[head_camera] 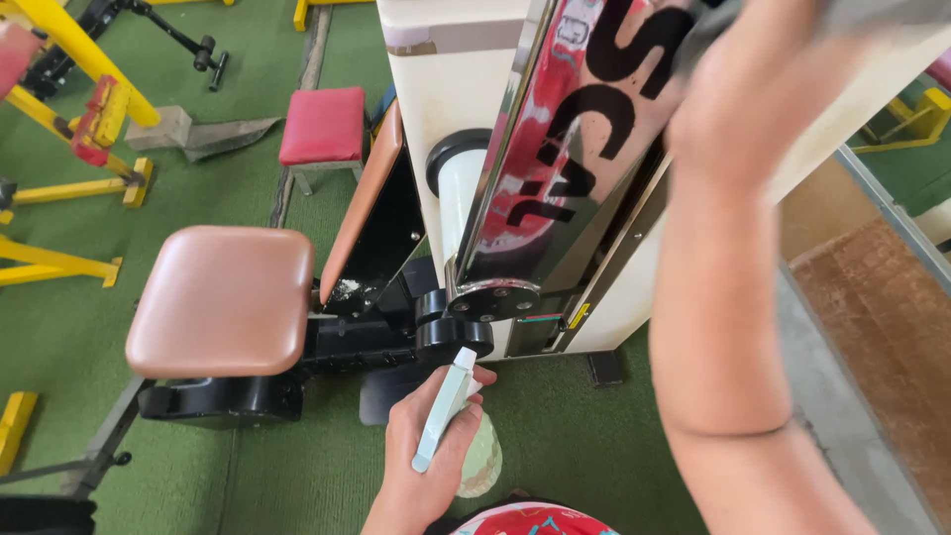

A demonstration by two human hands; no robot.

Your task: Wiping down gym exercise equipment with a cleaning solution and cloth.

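My left hand [421, 451] grips a pale green spray bottle [451, 421] low in the view, its white nozzle pointing up toward the black pivot of a gym machine [436, 99]. My right hand [753, 94] is raised at the top right, pressing a grey cloth [872, 15] against the machine's shiny red-and-chrome panel [565, 149]. My right forearm runs down the right side and hides part of the cream housing.
A brown padded seat [223, 297] sits left of the machine on a black base. A red stool [324, 124] stands behind it. Yellow equipment frames [69, 109] line the left edge on green flooring. A brown mat [882, 327] lies at right.
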